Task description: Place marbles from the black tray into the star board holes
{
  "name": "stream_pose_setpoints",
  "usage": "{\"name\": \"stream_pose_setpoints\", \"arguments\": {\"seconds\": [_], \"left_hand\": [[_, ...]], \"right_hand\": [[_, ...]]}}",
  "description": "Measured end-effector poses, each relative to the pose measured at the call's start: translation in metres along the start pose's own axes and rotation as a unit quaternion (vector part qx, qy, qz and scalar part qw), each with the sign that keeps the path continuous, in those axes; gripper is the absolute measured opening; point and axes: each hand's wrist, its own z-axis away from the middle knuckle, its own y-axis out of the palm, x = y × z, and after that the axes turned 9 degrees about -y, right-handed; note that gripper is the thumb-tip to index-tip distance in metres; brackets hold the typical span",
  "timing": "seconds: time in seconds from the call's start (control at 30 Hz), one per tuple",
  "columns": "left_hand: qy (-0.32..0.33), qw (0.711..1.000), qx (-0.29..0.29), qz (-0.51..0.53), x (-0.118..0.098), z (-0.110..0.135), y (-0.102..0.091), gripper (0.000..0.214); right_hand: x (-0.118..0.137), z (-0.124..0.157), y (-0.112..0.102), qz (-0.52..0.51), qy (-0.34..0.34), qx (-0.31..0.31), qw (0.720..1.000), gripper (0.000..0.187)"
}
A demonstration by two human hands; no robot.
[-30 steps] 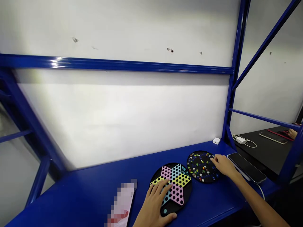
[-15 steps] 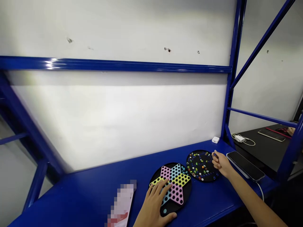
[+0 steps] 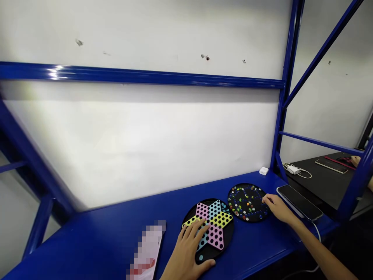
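Observation:
My left hand (image 3: pixel 189 245) lies open with spread fingers on a star-shaped Chinese checkers board (image 3: pixel 215 229), whose pink, blue and yellow points are pierced with holes and sit on a round black base. At the right edge of a round black board (image 3: pixel 247 202) covered with several coloured marbles, my right hand (image 3: pixel 276 208) rests with curled fingers. Those fingertips touch or nearly touch the rim. Whether a marble lies inside them is hidden.
A black smartphone (image 3: pixel 298 202) lies beside my right hand on the blue metal shelf (image 3: pixel 122 237). A pixelated packet (image 3: pixel 147 249) lies left of the boards. A white charger (image 3: pixel 293 169) sits on a nearby dark table, with another person's hand (image 3: pixel 356 160) at its far end.
My right hand's pinched fingers have relaxed and curled lower at the marble board's right edge. My left hand has barely shifted on the star board, and the view has tilted slightly.

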Motion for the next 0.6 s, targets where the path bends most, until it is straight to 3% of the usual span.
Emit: {"name": "stream_pose_setpoints", "arguments": {"seconds": [0.17,0.27,0.33,0.4,0.5,0.53,0.6], "left_hand": [[-0.001,1.0,-0.006,-0.006,-0.001,0.0,0.001,0.083],[0.004,1.0,-0.007,-0.007,-0.002,-0.001,0.0,0.083],[0.001,1.0,-0.004,-0.009,-0.002,-0.001,-0.001,0.084],[-0.003,1.0,-0.002,-0.01,-0.002,-0.001,0.0,0.084],[-0.003,1.0,-0.001,-0.012,-0.002,-0.001,0.0,0.083],[-0.001,1.0,-0.002,-0.011,-0.002,-0.001,0.0,0.083],[0.002,1.0,-0.002,-0.009,-0.002,-0.001,0.0,0.083]], "right_hand": [[0.003,0.024,-0.001,0.258,-0.052,0.101,0.96,0.028],[0.006,0.029,0.008,0.329,-0.051,0.127,0.934,0.024],[0.005,0.028,0.013,0.332,-0.047,0.125,0.934,0.02],[0.003,0.024,0.013,0.276,-0.04,0.109,0.954,0.018],[0.001,0.018,0.009,0.048,0.015,0.076,0.996,0.028],[0.001,0.017,0.007,-0.056,0.051,0.068,0.995,0.031],[0.003,0.016,0.002,-0.254,0.118,0.047,0.959,0.032]]}}
